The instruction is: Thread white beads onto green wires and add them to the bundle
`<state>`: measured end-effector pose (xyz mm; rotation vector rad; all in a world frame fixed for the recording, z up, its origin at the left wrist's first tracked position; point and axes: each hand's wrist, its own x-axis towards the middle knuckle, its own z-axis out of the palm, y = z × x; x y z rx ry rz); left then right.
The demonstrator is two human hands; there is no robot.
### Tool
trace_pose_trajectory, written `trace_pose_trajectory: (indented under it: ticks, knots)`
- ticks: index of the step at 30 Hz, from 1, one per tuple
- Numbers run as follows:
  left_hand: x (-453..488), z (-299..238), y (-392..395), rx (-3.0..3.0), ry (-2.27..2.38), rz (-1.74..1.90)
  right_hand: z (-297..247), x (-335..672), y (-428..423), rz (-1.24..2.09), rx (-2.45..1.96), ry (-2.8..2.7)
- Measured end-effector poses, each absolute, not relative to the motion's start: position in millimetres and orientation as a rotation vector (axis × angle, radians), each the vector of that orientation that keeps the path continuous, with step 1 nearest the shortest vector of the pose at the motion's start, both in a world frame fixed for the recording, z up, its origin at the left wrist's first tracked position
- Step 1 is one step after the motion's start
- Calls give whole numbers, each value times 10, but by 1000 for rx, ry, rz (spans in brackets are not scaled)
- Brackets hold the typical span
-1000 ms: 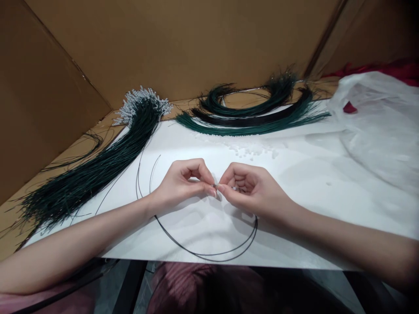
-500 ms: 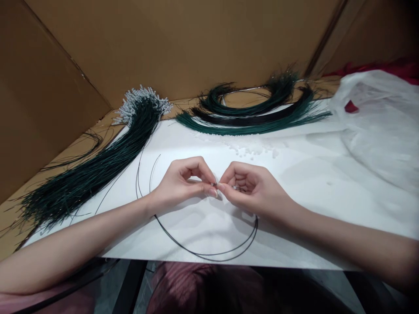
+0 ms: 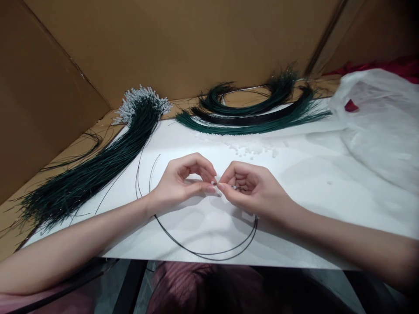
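My left hand (image 3: 183, 179) and my right hand (image 3: 252, 187) meet over the white board, fingertips almost touching. Between the left thumb and fingers sits a tiny white bead (image 3: 213, 183), partly covered. The right thumb and index finger pinch the end of a thin dark cord (image 3: 175, 241), its other fingers curled. Another small white piece (image 3: 234, 187) shows on the cord beside the right fingers. Below both hands the cord hangs in a loose double loop near the board's front edge.
A long bundle of dark green strands (image 3: 108, 163) with white beaded tips (image 3: 131, 107) lies left. Curved green and black strands (image 3: 252, 126) lie at the back, with loose white beads (image 3: 250, 150) before them. A plastic bag (image 3: 379, 131) is right; cardboard walls (image 3: 196, 43) enclose the board (image 3: 310, 174).
My left fingers have shifted slightly and opened a little around the bead, which shows more clearly. The right hand and the cord loop have hardly moved.
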<state>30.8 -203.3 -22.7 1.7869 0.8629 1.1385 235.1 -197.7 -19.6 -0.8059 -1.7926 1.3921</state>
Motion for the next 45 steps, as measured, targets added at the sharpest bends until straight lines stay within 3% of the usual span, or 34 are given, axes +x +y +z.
trace_pose_trajectory:
  ticks: [45]
  knots:
    - [352,-230,-2108,2134,954,1147,-227,2375,-1976,1315,-862,-1911]
